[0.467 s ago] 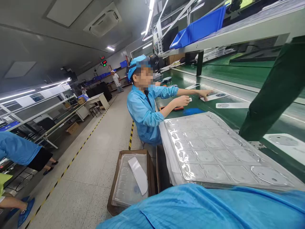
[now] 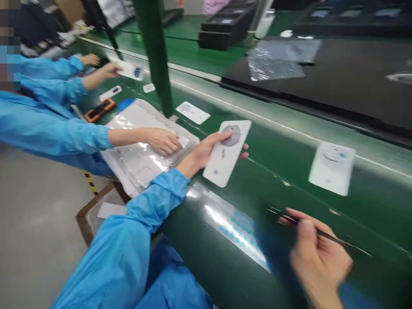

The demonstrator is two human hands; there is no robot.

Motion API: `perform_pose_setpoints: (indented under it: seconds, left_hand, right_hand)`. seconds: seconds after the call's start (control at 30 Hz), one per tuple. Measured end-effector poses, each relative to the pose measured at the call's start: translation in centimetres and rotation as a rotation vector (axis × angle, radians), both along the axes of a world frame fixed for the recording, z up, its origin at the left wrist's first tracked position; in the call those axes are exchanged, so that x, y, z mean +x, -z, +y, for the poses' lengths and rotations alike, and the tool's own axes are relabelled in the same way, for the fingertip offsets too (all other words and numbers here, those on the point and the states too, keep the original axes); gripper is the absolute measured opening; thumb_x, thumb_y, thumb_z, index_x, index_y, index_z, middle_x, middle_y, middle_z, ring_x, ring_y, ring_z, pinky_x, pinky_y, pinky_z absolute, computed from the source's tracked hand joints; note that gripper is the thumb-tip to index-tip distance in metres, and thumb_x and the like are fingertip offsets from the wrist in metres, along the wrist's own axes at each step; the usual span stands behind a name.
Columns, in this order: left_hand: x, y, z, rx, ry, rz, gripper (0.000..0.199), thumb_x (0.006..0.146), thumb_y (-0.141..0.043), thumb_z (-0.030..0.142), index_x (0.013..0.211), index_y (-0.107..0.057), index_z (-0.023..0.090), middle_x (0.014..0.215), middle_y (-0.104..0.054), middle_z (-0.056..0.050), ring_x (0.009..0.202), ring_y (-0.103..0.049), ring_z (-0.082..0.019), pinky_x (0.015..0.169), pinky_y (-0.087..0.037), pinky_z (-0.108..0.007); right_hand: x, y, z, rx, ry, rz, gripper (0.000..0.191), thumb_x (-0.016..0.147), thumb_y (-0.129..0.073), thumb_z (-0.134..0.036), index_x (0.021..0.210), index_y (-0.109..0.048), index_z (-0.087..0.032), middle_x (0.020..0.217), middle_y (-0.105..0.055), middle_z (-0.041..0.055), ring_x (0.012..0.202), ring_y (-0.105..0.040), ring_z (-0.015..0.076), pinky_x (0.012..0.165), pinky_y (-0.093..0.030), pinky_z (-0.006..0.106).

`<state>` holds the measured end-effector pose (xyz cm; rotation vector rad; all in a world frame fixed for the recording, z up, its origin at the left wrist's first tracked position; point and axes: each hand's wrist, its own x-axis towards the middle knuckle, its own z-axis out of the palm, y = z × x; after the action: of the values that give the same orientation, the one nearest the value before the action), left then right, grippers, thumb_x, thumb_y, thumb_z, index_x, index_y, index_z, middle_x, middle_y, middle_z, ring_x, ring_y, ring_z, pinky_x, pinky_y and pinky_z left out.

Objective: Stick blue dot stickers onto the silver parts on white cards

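My left hand [image 2: 206, 150] holds a white panel [image 2: 222, 161] with a round grey disc near its top, thumb on the disc and fingers behind. Dark, thin tweezers [image 2: 328, 236] lie in the grip of my right hand [image 2: 318, 253], low on the right over the green bench. Between the hands, a clear sheet with rows of blue dots [image 2: 238, 231] rests on the bench. Another white panel [image 2: 333, 169] with a round part and a small blue spot lies at the right. A further panel [image 2: 193, 112] lies beyond my left hand.
A co-worker's hand [image 2: 164, 141] rests over the clear tray stack [image 2: 144, 161] at left. Another co-worker's hand [image 2: 112, 70] holds a white panel. A green post [image 2: 156, 56] rises behind. Bubble wrap [image 2: 277, 60] sits on a black surface.
The view has swung right and down from the aisle to the bench. My two hands, the panel and the tweezers now show; none of them showed before.
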<state>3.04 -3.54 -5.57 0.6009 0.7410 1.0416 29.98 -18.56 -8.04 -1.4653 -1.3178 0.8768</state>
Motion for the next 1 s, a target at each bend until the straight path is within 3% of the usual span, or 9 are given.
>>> perform_pose_setpoints:
  seconds: [0.13, 0.27, 0.37, 0.5, 0.63, 1.0]
  left_hand:
    - [1.3, 1.2, -3.1, 0.053, 0.222, -0.283, 0.042, 0.104, -0.041, 0.020, 0.144, -0.050, 0.012, 0.118, -0.075, -0.013, 0.100, -0.075, -0.028, 0.095, -0.058, -0.053]
    - [2.5, 1.7, -4.1, 0.074, 0.285, -0.278, 0.075, 0.099, -0.058, 0.021, 0.165, -0.025, 0.030, 0.125, -0.073, -0.014, 0.105, -0.075, -0.030, 0.097, -0.058, -0.059]
    - [2.8, 2.4, -3.9, 0.074, 0.233, -0.264, 0.082, 0.098, -0.062, 0.023, 0.167, -0.020, 0.036, 0.127, -0.073, -0.013, 0.110, -0.074, -0.029, 0.099, -0.057, -0.058]
    - [3.0, 3.2, -3.6, 0.037, 0.182, -0.225, 0.076, 0.100, -0.060, 0.023, 0.166, -0.026, 0.033, 0.127, -0.074, -0.013, 0.110, -0.074, -0.028, 0.103, -0.056, -0.057]
    - [3.2, 3.3, -3.7, 0.022, 0.183, -0.206, 0.074, 0.099, -0.062, 0.023, 0.165, -0.029, 0.031, 0.132, -0.072, -0.014, 0.111, -0.074, -0.028, 0.106, -0.054, -0.058]
    - [3.3, 2.9, -3.8, -0.002, 0.191, -0.187, 0.076, 0.099, -0.063, 0.025, 0.165, -0.025, 0.029, 0.135, -0.071, -0.014, 0.110, -0.074, -0.027, 0.105, -0.056, -0.055]
  right_hand:
    - [0.1, 0.8, -0.1, -0.108, -0.014, 0.108, 0.044, 0.088, -0.078, -0.065, 0.095, -0.073, -0.022, 0.078, -0.073, 0.0084, 0.067, -0.071, 0.0235, 0.067, -0.061, 0.040]
    - [-1.6, 0.3, -0.5, -0.167, -0.170, 0.173, 0.035, 0.093, -0.078, -0.053, 0.095, -0.073, -0.018, 0.070, -0.071, 0.0042, 0.059, -0.069, 0.0167, 0.059, -0.060, 0.027]
    - [-3.2, 0.2, -1.8, -0.245, -0.318, 0.221, 0.029, 0.101, -0.070, -0.047, 0.097, -0.071, -0.018, 0.073, -0.072, 0.0039, 0.057, -0.068, 0.0145, 0.056, -0.060, 0.024]
    - [-4.7, 1.0, -3.5, -0.254, -0.431, 0.165, 0.027, 0.106, -0.062, -0.043, 0.096, -0.068, -0.018, 0.074, -0.069, 0.0026, 0.054, -0.066, 0.0129, 0.051, -0.057, 0.023]
    - [-4.9, 1.5, -4.0, -0.186, -0.403, 0.090, 0.024, 0.107, -0.060, -0.039, 0.097, -0.067, -0.018, 0.076, -0.068, 0.0022, 0.055, -0.065, 0.0119, 0.052, -0.056, 0.022]
    - [-4.8, 0.9, -3.7, -0.222, -0.394, 0.113, 0.029, 0.104, -0.065, -0.044, 0.093, -0.071, -0.018, 0.072, -0.069, 0.0031, 0.055, -0.067, 0.0154, 0.051, -0.059, 0.026]
